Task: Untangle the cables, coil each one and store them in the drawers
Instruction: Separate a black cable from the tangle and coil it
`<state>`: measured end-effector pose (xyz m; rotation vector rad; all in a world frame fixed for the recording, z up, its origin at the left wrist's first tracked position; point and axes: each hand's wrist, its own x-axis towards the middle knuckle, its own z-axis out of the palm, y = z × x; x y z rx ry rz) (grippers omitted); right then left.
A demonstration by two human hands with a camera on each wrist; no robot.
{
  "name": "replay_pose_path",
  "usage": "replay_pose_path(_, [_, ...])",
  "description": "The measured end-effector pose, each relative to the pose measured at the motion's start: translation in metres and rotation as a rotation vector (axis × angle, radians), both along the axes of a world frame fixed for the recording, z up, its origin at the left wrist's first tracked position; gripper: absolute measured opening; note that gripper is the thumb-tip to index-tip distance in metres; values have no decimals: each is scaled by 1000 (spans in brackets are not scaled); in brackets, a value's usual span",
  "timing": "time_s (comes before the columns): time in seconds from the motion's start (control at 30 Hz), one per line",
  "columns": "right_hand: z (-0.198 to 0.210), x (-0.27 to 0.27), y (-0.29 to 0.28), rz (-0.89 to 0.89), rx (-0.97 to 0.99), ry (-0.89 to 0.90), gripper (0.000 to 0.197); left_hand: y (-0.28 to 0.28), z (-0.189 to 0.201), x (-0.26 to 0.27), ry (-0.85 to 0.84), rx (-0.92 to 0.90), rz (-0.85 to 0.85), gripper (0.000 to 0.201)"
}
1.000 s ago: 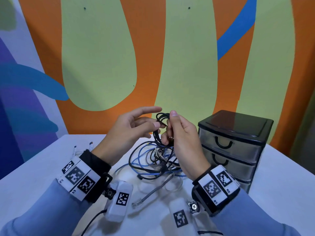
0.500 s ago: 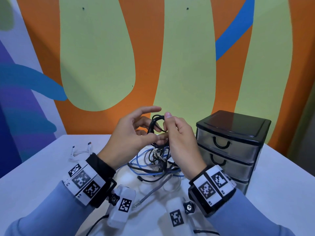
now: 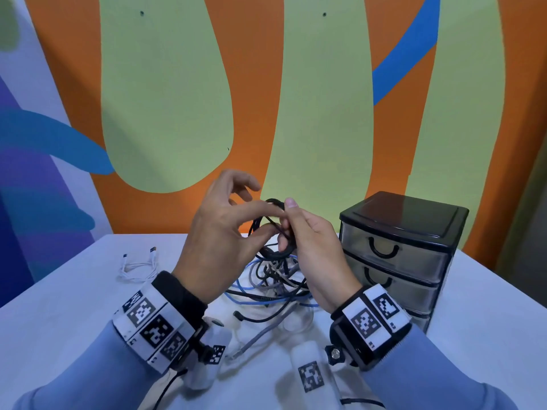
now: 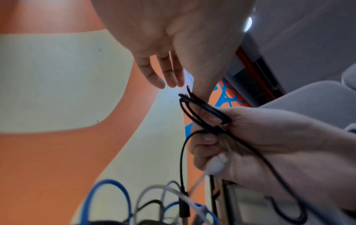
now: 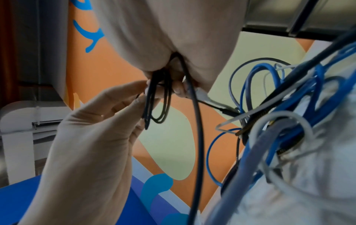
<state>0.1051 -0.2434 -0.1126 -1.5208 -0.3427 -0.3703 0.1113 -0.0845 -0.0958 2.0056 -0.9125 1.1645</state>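
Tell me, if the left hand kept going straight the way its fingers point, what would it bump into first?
Most likely the black cable coil it already pinches, then the right hand holding that coil. The left hand points rightward at them; depth is hard to judge.

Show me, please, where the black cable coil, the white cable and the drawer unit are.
black cable coil (image 3: pixel 276 253), head view, lower loop.
white cable (image 3: pixel 137 269), head view, bundled middle.
drawer unit (image 3: pixel 405 213), head view, black lid.
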Motion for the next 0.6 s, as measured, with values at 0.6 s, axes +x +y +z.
replay_pose_path(0.6, [0, 1, 4, 42, 146, 73, 43, 6, 17, -4, 1027, -790, -596, 25])
